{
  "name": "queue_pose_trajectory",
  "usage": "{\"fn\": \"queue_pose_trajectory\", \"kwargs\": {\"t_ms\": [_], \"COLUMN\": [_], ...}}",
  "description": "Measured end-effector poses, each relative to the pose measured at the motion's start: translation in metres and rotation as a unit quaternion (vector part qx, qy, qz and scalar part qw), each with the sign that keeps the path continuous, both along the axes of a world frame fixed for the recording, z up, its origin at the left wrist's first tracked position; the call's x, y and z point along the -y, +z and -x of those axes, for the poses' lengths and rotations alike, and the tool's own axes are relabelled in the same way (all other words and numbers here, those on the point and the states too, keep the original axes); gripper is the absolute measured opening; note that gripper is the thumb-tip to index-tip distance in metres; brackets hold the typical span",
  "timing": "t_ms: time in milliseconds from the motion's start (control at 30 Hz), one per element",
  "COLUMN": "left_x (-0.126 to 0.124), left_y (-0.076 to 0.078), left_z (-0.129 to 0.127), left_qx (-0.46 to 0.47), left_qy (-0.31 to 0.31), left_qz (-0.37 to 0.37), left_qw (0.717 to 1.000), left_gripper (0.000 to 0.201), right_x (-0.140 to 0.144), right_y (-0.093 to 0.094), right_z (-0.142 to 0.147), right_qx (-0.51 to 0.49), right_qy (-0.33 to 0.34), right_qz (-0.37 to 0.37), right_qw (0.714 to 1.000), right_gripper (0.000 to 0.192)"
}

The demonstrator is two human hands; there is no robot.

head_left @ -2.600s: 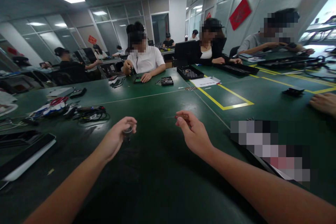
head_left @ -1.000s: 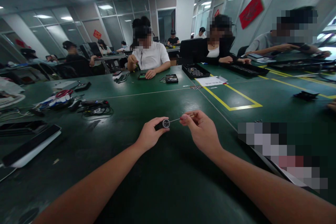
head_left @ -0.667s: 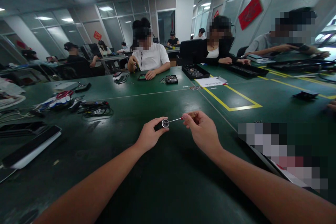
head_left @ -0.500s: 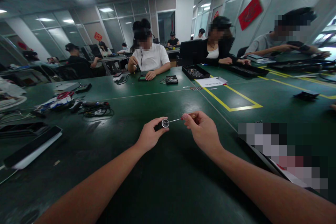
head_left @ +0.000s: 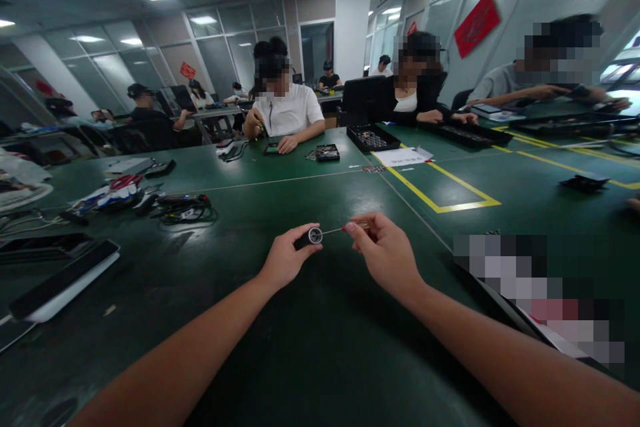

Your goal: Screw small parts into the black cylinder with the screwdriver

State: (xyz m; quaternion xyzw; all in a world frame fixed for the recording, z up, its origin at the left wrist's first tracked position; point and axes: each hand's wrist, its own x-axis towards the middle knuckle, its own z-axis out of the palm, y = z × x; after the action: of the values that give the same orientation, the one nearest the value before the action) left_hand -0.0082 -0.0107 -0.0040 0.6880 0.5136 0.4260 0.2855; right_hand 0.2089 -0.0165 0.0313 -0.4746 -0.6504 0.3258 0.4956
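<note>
My left hand [head_left: 287, 257] is closed around a short black cylinder [head_left: 313, 236] with a silvery ring at its open end, which faces right. It may be a flashlight body, but I cannot be sure. In my right hand [head_left: 387, 247] is a screwdriver [head_left: 334, 231], pinched by its brownish handle between thumb and fingers. Its thin metal shaft points left and its tip reaches the ringed opening of the cylinder; the very tip is hidden there. Both hands are held over the green table [head_left: 300, 347].
Bundled cables [head_left: 187, 210] and a long black-and-white device [head_left: 65, 280] lie to the left. A white paper [head_left: 403, 157] and black trays [head_left: 373, 138] are farther back. Across the table sits a person in white [head_left: 295, 110]. A blurred-out item [head_left: 540, 300] lies at right.
My right fingers have shifted slightly on the screwdriver handle, which looks turned. My left hand and the black cylinder stay in place.
</note>
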Motion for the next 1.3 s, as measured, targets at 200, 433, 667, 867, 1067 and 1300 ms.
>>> {"fn": "queue_pose_trajectory", "kwargs": {"t_ms": [200,433,667,867,1067,1300], "left_x": [-0.0020,-0.0004,-0.0025,-0.0025,-0.0019,-0.0026], "left_y": [-0.0007,-0.0006,-0.0055,-0.0058,-0.0035,-0.0033], "left_z": [-0.0002,0.0006,0.0034,0.0034,0.0021,0.0018], "left_qx": [0.003,-0.030,-0.033,-0.033,-0.045,-0.031], "left_qy": [0.010,-0.009,-0.016,-0.008,-0.014,-0.008], "left_qz": [0.003,-0.016,-0.029,-0.032,-0.037,-0.042], "left_qw": [1.000,0.999,0.999,0.999,0.998,0.999], "left_gripper": [0.044,0.043,0.042,0.043,0.043,0.044], "right_x": [0.0039,0.0032,0.0053,0.0017,0.0001,0.0026], "right_y": [-0.0025,0.0018,-0.0035,-0.0043,0.0013,-0.0050], "right_z": [0.0010,0.0005,0.0020,0.0003,-0.0010,-0.0007], "right_qx": [0.011,0.068,0.091,0.070,0.104,0.072], "right_qy": [0.058,-0.010,-0.001,0.010,-0.028,0.013], "right_qz": [-0.057,-0.049,-0.063,-0.042,-0.029,-0.032], "right_qw": [0.997,0.996,0.994,0.997,0.994,0.997], "right_gripper": [0.014,0.041,0.028,0.028,0.040,0.029]}}
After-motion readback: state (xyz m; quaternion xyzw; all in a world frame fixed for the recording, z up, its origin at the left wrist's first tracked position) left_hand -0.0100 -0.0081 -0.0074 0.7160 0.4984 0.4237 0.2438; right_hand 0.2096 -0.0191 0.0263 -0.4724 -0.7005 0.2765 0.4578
